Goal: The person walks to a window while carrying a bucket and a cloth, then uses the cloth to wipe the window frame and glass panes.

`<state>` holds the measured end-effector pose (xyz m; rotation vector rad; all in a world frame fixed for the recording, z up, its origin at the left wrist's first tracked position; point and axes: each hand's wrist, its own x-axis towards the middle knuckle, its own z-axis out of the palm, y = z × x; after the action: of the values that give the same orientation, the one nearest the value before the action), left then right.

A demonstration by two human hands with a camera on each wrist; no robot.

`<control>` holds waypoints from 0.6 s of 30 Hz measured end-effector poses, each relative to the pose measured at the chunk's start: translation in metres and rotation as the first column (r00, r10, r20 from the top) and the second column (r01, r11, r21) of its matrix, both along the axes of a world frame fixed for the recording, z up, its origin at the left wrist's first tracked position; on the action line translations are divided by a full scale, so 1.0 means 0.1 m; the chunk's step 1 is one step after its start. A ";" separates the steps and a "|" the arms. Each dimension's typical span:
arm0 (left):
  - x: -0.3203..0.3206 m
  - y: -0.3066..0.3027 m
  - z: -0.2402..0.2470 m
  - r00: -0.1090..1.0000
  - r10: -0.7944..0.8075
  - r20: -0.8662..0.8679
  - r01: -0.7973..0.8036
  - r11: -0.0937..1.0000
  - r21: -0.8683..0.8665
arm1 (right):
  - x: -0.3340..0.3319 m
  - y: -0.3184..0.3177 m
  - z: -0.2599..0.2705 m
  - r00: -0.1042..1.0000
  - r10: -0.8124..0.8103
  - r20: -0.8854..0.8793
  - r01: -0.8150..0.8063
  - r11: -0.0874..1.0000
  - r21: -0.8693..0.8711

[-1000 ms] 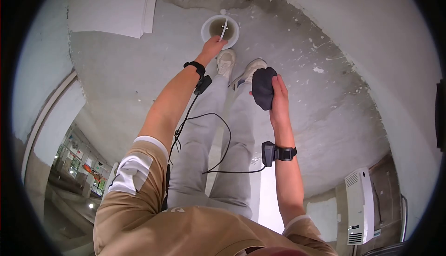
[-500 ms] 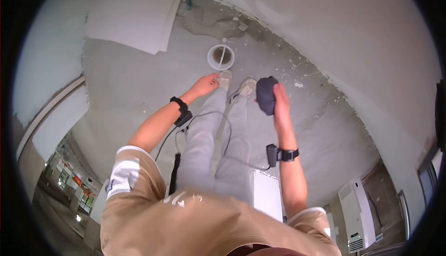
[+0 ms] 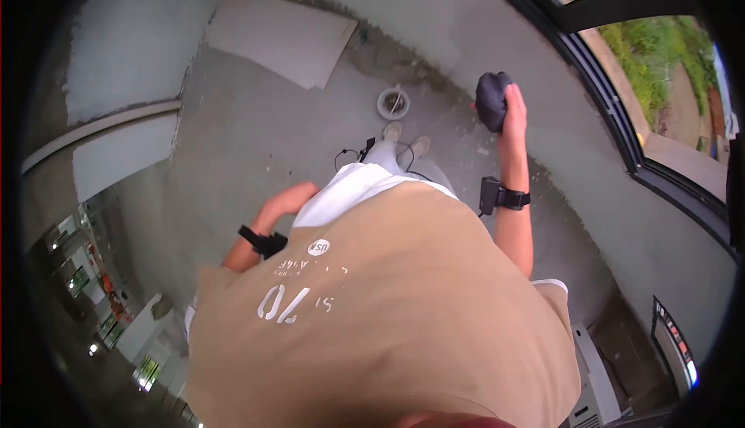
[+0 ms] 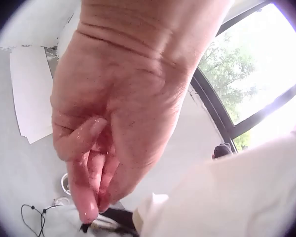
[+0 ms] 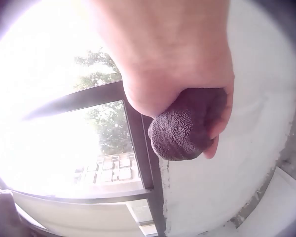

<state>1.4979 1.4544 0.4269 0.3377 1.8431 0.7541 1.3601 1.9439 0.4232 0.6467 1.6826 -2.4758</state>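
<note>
My right hand [image 3: 514, 121] grips a bunched dark grey cloth [image 3: 491, 102], raised beside the window wall in the head view. Up close in the right wrist view, the cloth [image 5: 182, 128] has a nubbly, towel-like surface, with fingers wrapped round its far side. My left hand [image 4: 113, 113] hangs with loosely curled fingers and holds nothing; its skin shines as if wet. The head view shows the left forearm beside the tan shirt [image 3: 411, 273], with the fingers hidden behind the shirt's edge. A white bucket [image 3: 382, 103] with dark water and a pale stick stands on the floor beyond the shoes.
A black-framed window [image 3: 570, 48] runs along the wall at the upper right, with greenery outside. Pale boards [image 3: 279, 36] lie on the floor at the upper left. Thin black cables [image 4: 32, 217] hang near the legs. A white air conditioner [image 3: 594, 374] stands at the lower right.
My left hand has come away from the stick in the bucket and drawn back to the body's side. My right hand has risen with the cloth. The view has tilted up, bringing in the window.
</note>
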 end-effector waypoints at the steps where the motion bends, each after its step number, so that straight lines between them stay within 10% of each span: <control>1: 0.11 -0.01 0.03 0.993 0.118 -0.014 -0.118 0.993 -0.017 | 0.03 -0.01 0.02 1.000 -0.020 -0.018 0.020 1.000 0.011; 6: -0.09 0.23 0.30 0.934 0.312 0.175 -0.286 0.945 -0.161 | -0.01 0.18 0.12 0.997 -0.040 -0.071 0.044 0.998 0.053; 10: -0.01 0.24 0.06 0.905 0.379 0.194 -0.403 0.910 0.100 | -0.03 0.36 0.24 0.992 -0.038 -0.117 0.048 0.995 0.087; 18: -0.20 0.72 0.11 0.936 0.142 -0.321 -0.147 0.989 0.010 | 0.03 0.58 0.09 0.988 -0.051 -0.148 0.061 0.996 0.058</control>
<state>1.4782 1.5265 0.4382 0.3326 2.1989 0.8232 1.3632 2.0015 0.4323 0.5370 1.8238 -2.5766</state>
